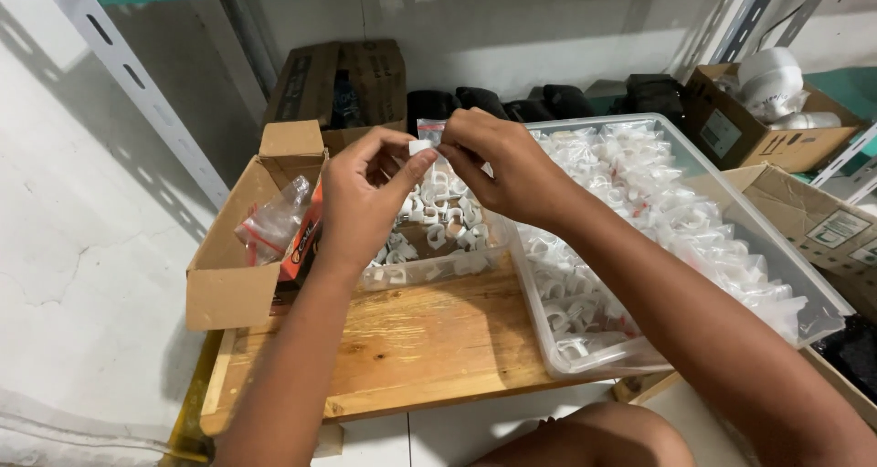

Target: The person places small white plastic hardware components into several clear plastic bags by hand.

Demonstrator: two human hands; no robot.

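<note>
Pinching a small white clip (419, 146) between both my left hand (364, 197) and right hand (498, 161), I hold it just above the small clear tray (429, 270) of loose clips, close enough to my eyes to check.

left hand (361, 197): bare, no glove, no ring or watch seen
right hand (498, 165): bare, no glove, no ring seen
forearms: both uncovered to the frame edge, no sleeves shown
wrists: no bands or straps seen
fingernails: short, unpainted where shown
knee: bare, seen at the bottom edge, no trouser cloth shown
</note>
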